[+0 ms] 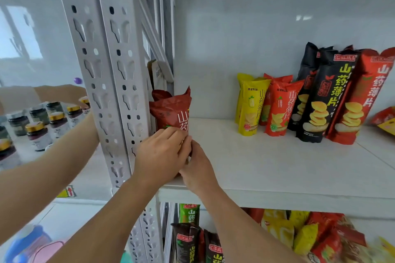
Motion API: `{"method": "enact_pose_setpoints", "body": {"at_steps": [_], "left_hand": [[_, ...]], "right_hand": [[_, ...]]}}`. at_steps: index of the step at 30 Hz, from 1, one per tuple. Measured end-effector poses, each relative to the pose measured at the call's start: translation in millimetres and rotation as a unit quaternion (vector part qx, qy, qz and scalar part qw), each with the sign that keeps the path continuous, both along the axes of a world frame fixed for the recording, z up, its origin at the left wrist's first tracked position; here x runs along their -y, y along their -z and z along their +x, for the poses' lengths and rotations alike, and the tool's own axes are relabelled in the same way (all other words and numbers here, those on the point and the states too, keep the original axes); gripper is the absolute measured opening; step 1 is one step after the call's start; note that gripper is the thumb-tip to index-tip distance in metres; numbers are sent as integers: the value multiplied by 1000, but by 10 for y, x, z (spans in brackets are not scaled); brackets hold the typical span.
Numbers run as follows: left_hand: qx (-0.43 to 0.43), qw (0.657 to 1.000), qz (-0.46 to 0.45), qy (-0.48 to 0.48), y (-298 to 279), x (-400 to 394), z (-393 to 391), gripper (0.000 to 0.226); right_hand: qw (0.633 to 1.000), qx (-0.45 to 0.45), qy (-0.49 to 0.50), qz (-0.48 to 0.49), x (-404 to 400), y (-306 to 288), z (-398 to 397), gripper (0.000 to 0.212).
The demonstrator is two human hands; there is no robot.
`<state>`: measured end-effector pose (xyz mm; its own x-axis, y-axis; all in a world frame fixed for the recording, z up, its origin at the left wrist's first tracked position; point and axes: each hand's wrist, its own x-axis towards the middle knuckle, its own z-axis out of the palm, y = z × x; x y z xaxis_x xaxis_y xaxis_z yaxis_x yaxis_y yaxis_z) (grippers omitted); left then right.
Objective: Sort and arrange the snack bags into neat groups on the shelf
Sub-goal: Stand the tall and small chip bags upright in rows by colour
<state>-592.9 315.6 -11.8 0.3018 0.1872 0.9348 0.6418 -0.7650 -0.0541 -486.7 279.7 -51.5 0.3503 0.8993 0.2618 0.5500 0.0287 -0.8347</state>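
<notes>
Shelf, white, upper tier: snack bags stand along the back wall so their printed fronts face out.

Dark red bag: upright at the far left end of the shelf, just beside the perforated post. At least one more dark red bag stands behind it, which suggests a group of that colour is being started in this corner, well apart from the rest.

Left hand: fingers curled over the lower front of the dark red bag, gripping it. Right hand: touching the left, fingers closed at the bag's bottom edge. Judged purpose: to steady and square the base so the bag stands without tipping.

Yellow bags: two, upright, mid-shelf. Small red bags: two, just right of the yellow. Tall black bags: leaning against the wall. Tall red bag: just beside the black, leaning likewise. Like colours already sit together.

Lower tier: mixed bags, heaped and unsorted.

Neighbouring rack, left: jars in rows; another person's hand reaches over them.
</notes>
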Motion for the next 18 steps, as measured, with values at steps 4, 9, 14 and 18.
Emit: {"method": "enact_pose_setpoints", "body": {"at_steps": [4,9,14,18], "left_hand": [[11,1000,12,24,-23,-32,13,18],[55,997,-32,52,-32,-63,101,25],[117,970,-194,83,-48,-50,296,55],[215,909,-339,115,-4,-126,459,69]], "right_hand": [[1000,-13,-1,10,-11,58,138,51],[999,-17,36,27,63,126,437,47],[998,-39,46,33,224,111,702,43],[997,-46,53,36,326,120,842,45]]}}
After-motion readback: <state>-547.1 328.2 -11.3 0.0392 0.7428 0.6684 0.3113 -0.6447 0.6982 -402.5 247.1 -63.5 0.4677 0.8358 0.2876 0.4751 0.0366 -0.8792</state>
